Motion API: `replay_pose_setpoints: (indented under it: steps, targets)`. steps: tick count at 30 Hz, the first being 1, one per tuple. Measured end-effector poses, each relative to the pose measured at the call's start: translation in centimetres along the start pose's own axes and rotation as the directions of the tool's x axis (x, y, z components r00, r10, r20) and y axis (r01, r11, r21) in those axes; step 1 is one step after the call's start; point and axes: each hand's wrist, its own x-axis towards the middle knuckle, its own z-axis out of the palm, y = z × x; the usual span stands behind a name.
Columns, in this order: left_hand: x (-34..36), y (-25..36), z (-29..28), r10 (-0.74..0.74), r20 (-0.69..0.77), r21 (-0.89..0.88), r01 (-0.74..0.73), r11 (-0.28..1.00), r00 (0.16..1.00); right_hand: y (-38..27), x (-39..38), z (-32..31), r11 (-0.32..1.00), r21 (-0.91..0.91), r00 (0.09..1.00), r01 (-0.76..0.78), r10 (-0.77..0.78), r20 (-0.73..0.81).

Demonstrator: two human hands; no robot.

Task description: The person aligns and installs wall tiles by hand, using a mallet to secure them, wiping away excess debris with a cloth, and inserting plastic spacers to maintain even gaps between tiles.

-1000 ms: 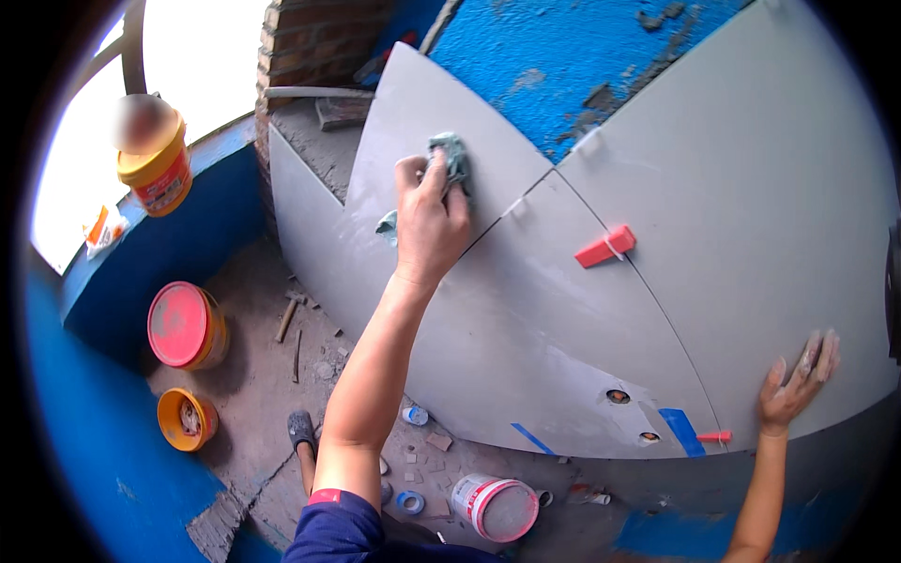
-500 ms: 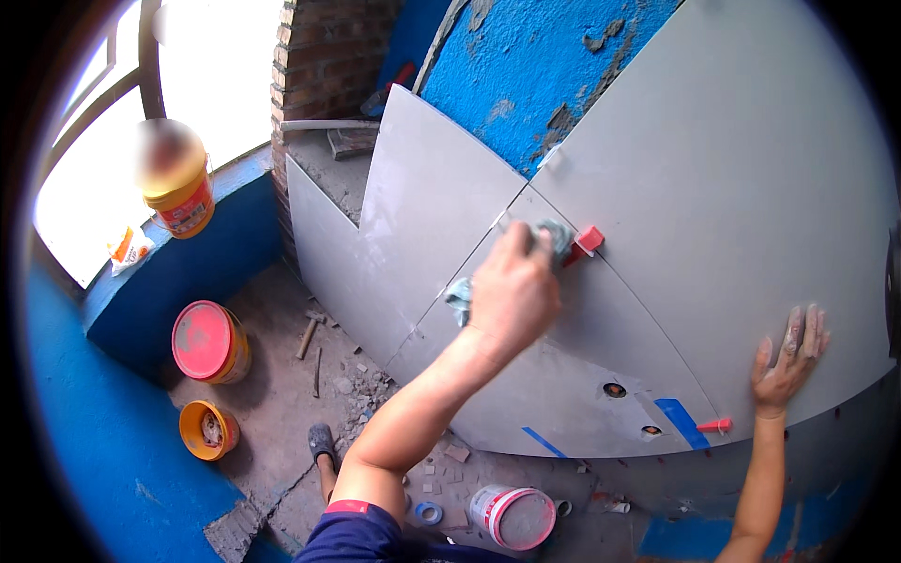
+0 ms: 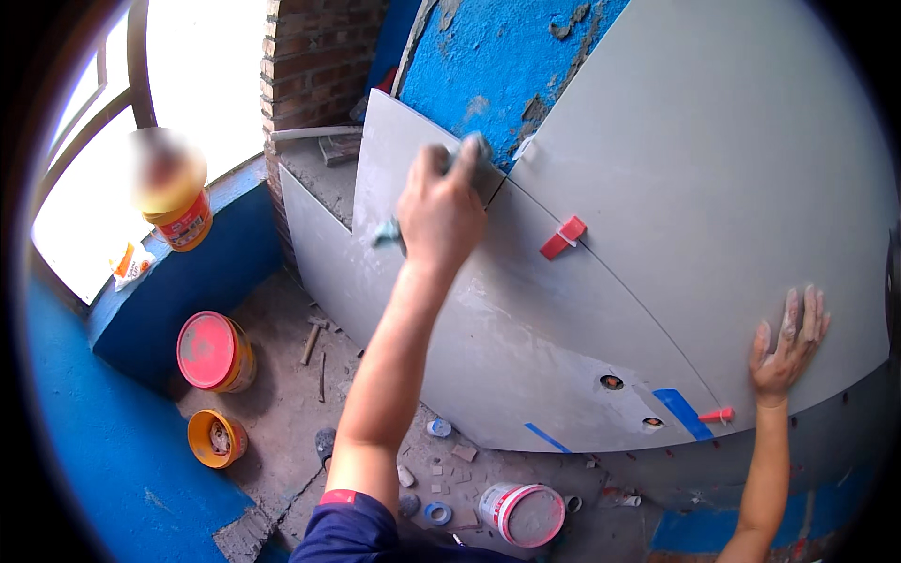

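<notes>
The large pale grey wall tiles (image 3: 713,188) fill most of the view, their straight joints bent by the lens and their right edge lost in the dark rim of the picture. Above them a patch of rough blue-painted wall (image 3: 488,56) shows, partly cut off at the top. The left hand (image 3: 439,208) is closed over a grey-green sponge or cloth (image 3: 474,155) and presses it against the tile at the joint near the upper edge; most of the pad is hidden under the fingers, with only a corner showing above the knuckles and a scrap below the thumb, so its shape is hard to make out. A red plastic levelling clip (image 3: 563,236) sits in the joint just to the right of that hand, apart from it. The right hand (image 3: 786,347) lies flat and spread open on the lower right tile, holding nothing, with pale dust on the fingers. A second small red clip (image 3: 718,415) sticks out just below it, beside a strip of blue tape (image 3: 683,413).

On the dusty floor stand a tub with a red lid (image 3: 211,352), closed so its contents are unseen, an open orange bucket (image 3: 216,438) with something unclear inside, and a white pail with a red rim (image 3: 526,514) holding grey matter. An orange jar (image 3: 178,211) stands on the blue window ledge, its top blurred.
</notes>
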Motion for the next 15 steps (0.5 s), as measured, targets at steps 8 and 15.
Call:
replay_pose_setpoints:
  steps: [8, 15]
  targets:
    - [0.6, -1.4, 0.3, 0.225, 0.194, -0.194, -0.187, 0.963, 0.955, 0.3, -0.2, 0.1, 1.000, 0.013, 1.000, 0.019, -0.019, -0.002]
    - [6.4, -12.6, 0.7, 0.423, -0.017, 0.106, -0.419, 0.902, 0.906, -0.2, 0.1, -0.1, 0.999, 0.039, 1.000, 0.008, -0.008, 0.005]
